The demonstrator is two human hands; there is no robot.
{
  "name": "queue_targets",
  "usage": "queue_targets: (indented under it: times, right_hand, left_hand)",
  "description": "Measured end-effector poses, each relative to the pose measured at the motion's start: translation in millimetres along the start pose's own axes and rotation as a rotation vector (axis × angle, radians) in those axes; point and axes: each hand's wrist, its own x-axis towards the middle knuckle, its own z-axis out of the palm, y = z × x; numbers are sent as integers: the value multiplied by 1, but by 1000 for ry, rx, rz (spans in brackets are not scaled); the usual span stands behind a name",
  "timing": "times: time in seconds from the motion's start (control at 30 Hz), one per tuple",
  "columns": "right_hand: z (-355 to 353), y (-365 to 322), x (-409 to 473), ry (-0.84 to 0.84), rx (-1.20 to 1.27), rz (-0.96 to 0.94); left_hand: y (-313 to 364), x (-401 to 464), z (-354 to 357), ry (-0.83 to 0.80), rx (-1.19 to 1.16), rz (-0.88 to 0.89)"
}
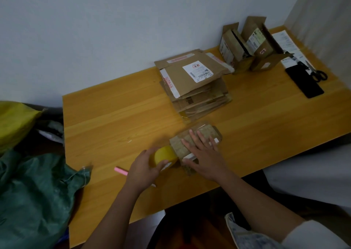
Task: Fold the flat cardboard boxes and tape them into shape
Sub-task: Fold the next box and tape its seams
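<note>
Left hand: the left hand (144,165), nearest the camera, is curling thumb and fingers round the tape roll (164,156), clamped on it and holding it against the near-left end of the small box.
Tape roll: yellowish, standing on edge; judged light and rigid, best gripped round its rim as it is now. The free tape end is not discernible.
Right hand: the right hand (202,151) is lying flat with fingers straight and spread, pressing down on top of the small box (195,140), nothing clasped.
Small box: sitting on the table (114,119) directly under the right palm, touching the roll. Judged light, thin-walled and springy, likely to slide or reopen unless held down; pressure on the top face beside the seam seems the soundest hold.
Beyond the grip: a stack of flat cardboard boxes (195,85) is waiting farther from the hands, apart from the small box.
Far right of the grip: assembled boxes (247,47) are standing upright; scissors (317,73) and a dark flat object (303,81) are lying beside them.
Left of the grip: a pink stick (121,171) is lying just beside the left wrist.
</note>
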Motion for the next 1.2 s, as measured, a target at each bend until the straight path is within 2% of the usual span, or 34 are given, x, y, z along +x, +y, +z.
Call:
queue_targets:
  times: [0.27,0.53,0.73,0.93,1.07,1.2]
  right_hand:
    - [-5,11,1,16,38,-28]
    - [-5,12,1,35,57,-29]
    - [-2,-12,-1,53,56,102]
    - [10,-31,3,72,-16,206]
    - [15,-38,7,108,-23,269]
    - [20,-52,12,129,-18,332]
  left_hand:
    - [4,7,-9,-20,-18,-102]
    - [10,9,-10,-12,169,-214]
    - [11,20,-12,-106,248,-179]
    - [6,31,-29,-173,230,-97]
    - [7,40,-46,-148,337,-24]
    - [-2,47,-57,-172,392,-37]
